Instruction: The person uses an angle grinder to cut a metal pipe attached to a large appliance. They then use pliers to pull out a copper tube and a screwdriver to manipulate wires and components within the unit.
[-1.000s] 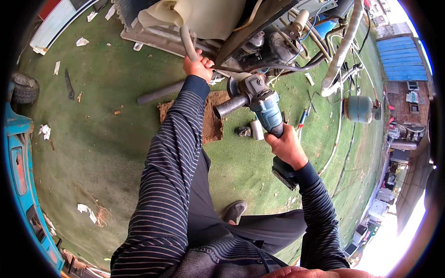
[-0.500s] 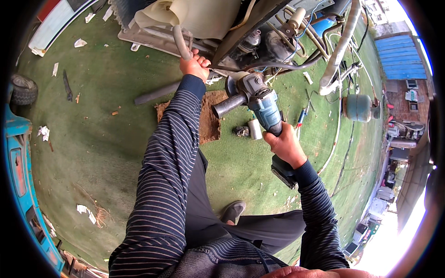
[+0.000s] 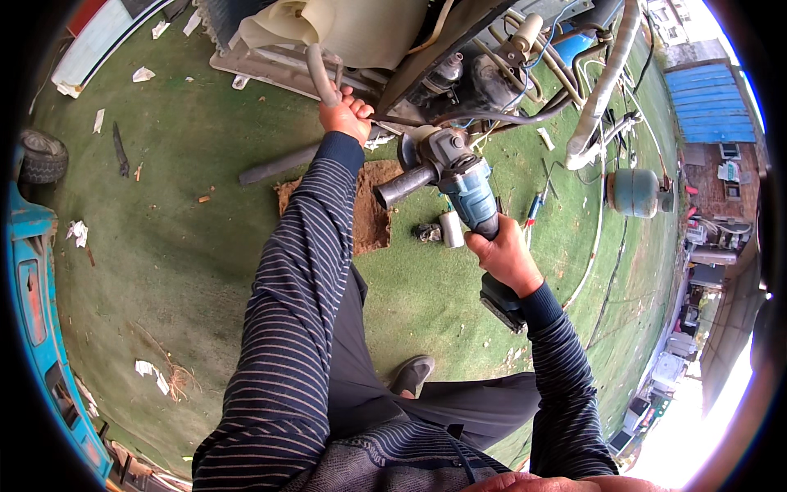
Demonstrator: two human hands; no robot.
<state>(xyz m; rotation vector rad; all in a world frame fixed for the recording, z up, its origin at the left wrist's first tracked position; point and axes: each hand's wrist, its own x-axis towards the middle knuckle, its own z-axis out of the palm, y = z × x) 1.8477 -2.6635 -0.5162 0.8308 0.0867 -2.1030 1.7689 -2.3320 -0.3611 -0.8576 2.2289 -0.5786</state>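
Place: you're in an outdoor scrap or repair yard, in daylight.
Ground: worn green matting (image 3: 188, 271) littered with paper scraps (image 3: 79, 232).
Work piece: a stripped machine with compressor (image 3: 492, 78) and hoses.
Surroundings: gas cylinder (image 3: 635, 193), old tyre (image 3: 41, 156), blue-roofed shed (image 3: 709, 102).

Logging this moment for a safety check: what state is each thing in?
Left hand: gripping the grey hose.
Right hand: gripping the angle grinder, its head up at the machine.
Side handle: attached, unheld.
Gas cylinder: lying on its side.
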